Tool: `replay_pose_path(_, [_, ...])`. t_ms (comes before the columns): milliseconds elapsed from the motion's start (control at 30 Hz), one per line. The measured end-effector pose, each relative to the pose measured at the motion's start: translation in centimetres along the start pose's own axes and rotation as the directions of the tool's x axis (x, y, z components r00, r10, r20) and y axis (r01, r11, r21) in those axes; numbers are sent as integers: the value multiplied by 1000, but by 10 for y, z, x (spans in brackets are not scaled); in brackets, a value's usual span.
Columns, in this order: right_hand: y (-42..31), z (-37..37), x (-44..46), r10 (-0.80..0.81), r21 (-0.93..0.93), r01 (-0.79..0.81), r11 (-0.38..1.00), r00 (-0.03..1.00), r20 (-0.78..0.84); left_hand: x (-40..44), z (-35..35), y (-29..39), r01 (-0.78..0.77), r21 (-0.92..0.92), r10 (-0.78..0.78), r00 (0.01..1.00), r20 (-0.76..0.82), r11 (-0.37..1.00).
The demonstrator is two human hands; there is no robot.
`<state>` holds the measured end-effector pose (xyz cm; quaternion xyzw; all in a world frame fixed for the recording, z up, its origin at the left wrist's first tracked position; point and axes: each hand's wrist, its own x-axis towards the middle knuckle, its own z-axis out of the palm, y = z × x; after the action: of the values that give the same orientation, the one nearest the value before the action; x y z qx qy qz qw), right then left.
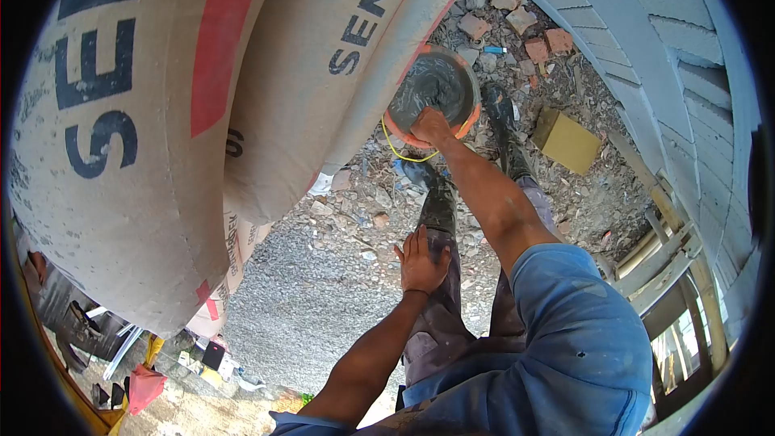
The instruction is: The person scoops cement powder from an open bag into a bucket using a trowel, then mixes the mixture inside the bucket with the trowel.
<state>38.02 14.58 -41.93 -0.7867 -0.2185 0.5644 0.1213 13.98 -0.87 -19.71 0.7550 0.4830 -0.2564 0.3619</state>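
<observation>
An orange bucket [476, 97] of wet grey cement mix [432, 85] stands on the rubble ground, with a thin yellow handle hanging at its near side. My right hand [432, 127] is over the bucket's near edge, its fingers curled at the mix; what it holds, if anything, is hidden. On my left knee rests my left hand [422, 262], empty, with its fingers spread. Dark boots [500, 109] are on my feet beside the bucket.
Large cement sacks [299, 73] lean in from the upper left, close to the bucket. A yellowish box [567, 142] and broken bricks [537, 50] lie to the right. Grey blocks [686, 40] are stacked at the far right, above wooden pieces [658, 278].
</observation>
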Motion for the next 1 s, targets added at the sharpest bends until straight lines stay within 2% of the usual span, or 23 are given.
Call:
replay_pose_path(67, [-9, -9, -3, -20, 12, 20, 1000, 1000, 22, 2, -4, 1, 3, 8, -3, 1000, 11, 1000])
replay_pose_path(133, [-34, -41, -19, 87, 91, -94, 991, 994, 70, 6, -6, 2, 3, 13, -3, 1000, 14, 1000])
replay_pose_path(267, [-43, -76, -20, 123, 190, -133, 973, 990, 65, 9, -6, 1, -25, 51, 24, 1000, 11, 998])
replay_pose_path(300, [-45, -90, -24, 52, -36, -52, 998, 999, 12, 10, -6, 1, -32, 61, 31, 999, 15, 998])
replay_pose_path(333, [-42, -96, -23, -30, -265, 23, 964, 999, -23, 10, -6, 1, -30, 65, 29, 999, 18, 997])
replay_pose_path(367, [-41, -100, -19, -30, -262, 23, 965, 999, -21, 11, -6, 1, -32, 60, 30, 999, 25, 998])
replay_pose_path(433, [-27, -99, -1, -158, -506, 96, 857, 984, -80, 11, -7, 4, -31, 56, 28, 999, 37, 998])
replay_pose_path(467, [-18, -92, 8, -156, -504, 96, 859, 985, -77, 12, -9, 6, -51, 54, 50, 998, 25, 997])
replay_pose_path(533, [-2, -72, 27, -90, -262, -9, 965, 928, -361, 15, -13, 12, -70, 53, 69, 998, 8, 996])
replay_pose_path(567, [2, -71, 26, -90, -262, -7, 965, 930, -357, 16, -15, 15, -81, 43, 81, 997, 0, 996])
replay_pose_path(633, [-6, -83, 0, -109, -526, -28, 850, 967, -228, 17, -19, 19, -94, 34, 94, 995, -11, 995])
replay_pose_path(733, [23, -42, 11, -178, -592, 34, 805, 966, -187, 17, -23, 23, -96, 11, 97, 995, -23, 995])
replay_pose_path(867, [22, -14, -9, -162, -631, 51, 774, 979, -120, 19, -24, 22, -81, 3, 81, 996, -20, 997])
replay_pose_path(933, [20, -7, -16, -147, -509, 90, 856, 986, -74, 19, -23, 21, -83, 0, 83, 996, -21, 997])
replay_pose_path(1000, [14, 0, -25, -112, -511, 84, 856, 993, -25, 18, -23, 20, -82, 14, 82, 996, -15, 997])
